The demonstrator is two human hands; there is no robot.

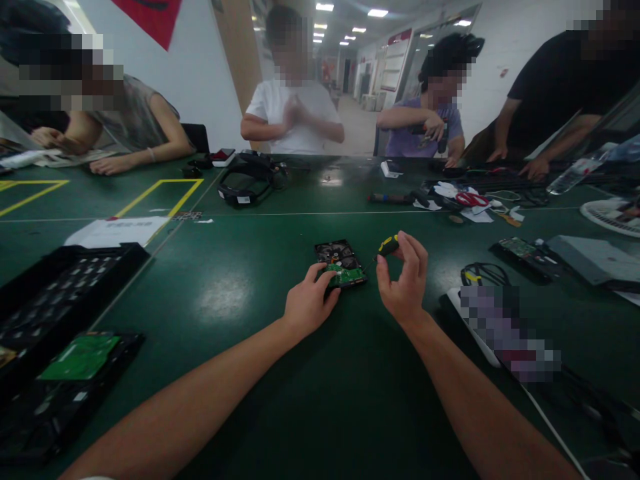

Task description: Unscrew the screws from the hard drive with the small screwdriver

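A hard drive (337, 251) with a green circuit board (350, 273) lies on the green table in front of me. My left hand (309, 300) grips its left and near side, fingers on the board and thumb at the near edge. Between the thumb and fingers of my right hand (406, 283) is a screwdriver (389, 245) with a black and yellow handle. Its thin shaft slants down to the left, toward the drive's right edge. Whether the tip touches a screw is too small to tell.
At left are a black tray (135, 257) and another hard drive (83, 357) with a green board. A blurred-out device (505, 333), a grey box (595, 260) and cables lie right. Farther back are a black headset (250, 180), a water bottle (575, 175) and several people.
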